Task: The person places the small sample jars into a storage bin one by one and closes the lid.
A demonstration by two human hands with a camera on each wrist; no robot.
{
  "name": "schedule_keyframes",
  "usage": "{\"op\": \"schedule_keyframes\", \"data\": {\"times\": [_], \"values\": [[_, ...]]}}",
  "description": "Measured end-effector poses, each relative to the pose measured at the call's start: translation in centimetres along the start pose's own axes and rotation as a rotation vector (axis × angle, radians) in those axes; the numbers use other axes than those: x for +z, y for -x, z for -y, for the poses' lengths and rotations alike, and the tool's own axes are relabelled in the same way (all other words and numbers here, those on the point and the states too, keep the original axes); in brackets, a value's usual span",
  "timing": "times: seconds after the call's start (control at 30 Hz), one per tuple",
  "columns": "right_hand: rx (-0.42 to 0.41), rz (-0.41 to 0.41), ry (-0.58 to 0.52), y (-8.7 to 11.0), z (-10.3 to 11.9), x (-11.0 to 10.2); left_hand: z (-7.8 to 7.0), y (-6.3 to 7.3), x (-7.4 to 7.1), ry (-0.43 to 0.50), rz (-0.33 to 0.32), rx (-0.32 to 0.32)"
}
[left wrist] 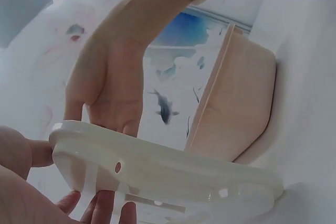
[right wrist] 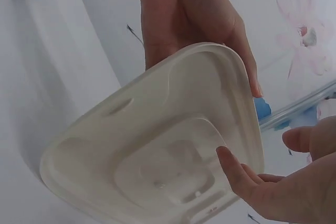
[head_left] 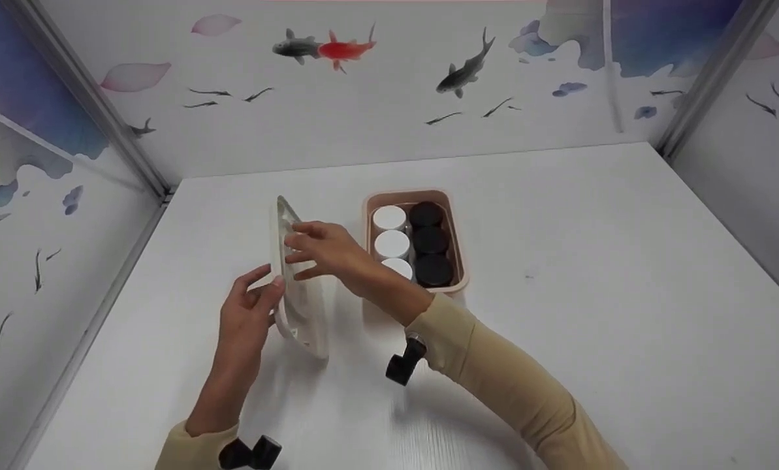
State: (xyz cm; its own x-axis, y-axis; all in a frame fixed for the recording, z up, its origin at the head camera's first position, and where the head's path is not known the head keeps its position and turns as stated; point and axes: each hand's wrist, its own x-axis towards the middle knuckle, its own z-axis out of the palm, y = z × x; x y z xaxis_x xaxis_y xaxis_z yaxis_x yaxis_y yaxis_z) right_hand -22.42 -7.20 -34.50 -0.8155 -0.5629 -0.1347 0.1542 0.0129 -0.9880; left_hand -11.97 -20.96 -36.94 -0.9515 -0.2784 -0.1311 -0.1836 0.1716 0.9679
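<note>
A cream plastic lid [head_left: 303, 303] stands on edge above the table, its hollow underside toward the right. My left hand [head_left: 249, 316] grips its near-left rim, thumb on one side and fingers behind. My right hand [head_left: 330, 251] reaches across with spread, extended fingers at the lid's inner face; the right wrist view shows a fingertip against or very close to the lid [right wrist: 100, 156]. To the right sits a pink rectangular box [head_left: 461, 267] holding three white-capped containers [head_left: 391, 245] and three black-capped ones [head_left: 431, 240]. My right forearm partly covers the nearest white cap.
A white table [head_left: 591, 313] carries the box. Printed panels [head_left: 389, 117] with fish and petals wall the back and sides, joined by metal posts [head_left: 709, 85]. Black wrist cameras [head_left: 402, 365] hang from both sleeves.
</note>
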Motion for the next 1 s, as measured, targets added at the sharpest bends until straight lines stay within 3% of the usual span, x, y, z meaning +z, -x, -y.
{"op": "schedule_keyframes", "data": {"times": [0.2, 0.5, 0.67, 0.8, 0.9, 1.0], "values": [[-0.023, -0.082, 0.030, 0.5, 0.6, -0.7, -0.6, 1.0, 2.2, -0.154, -0.057, 0.092], [-0.020, -0.178, 0.067, 1.1, 1.0, -2.4, -0.4, 1.2, 4.3, -0.262, -0.047, 0.175], [-0.035, -0.210, 0.044, 1.6, 1.3, -3.6, 0.1, 0.0, 3.8, -0.249, -0.028, 0.141], [-0.052, -0.233, 0.027, 2.3, 1.5, -5.1, 0.2, -1.8, 2.8, -0.266, -0.014, 0.081], [-0.068, -0.230, 0.008, 3.0, 1.8, -6.3, 0.2, -3.4, 2.1, -0.239, 0.057, -0.018], [-0.081, -0.222, -0.001, 3.6, 1.9, -7.4, 0.1, -5.0, 1.8, -0.150, 0.168, -0.115]]}}
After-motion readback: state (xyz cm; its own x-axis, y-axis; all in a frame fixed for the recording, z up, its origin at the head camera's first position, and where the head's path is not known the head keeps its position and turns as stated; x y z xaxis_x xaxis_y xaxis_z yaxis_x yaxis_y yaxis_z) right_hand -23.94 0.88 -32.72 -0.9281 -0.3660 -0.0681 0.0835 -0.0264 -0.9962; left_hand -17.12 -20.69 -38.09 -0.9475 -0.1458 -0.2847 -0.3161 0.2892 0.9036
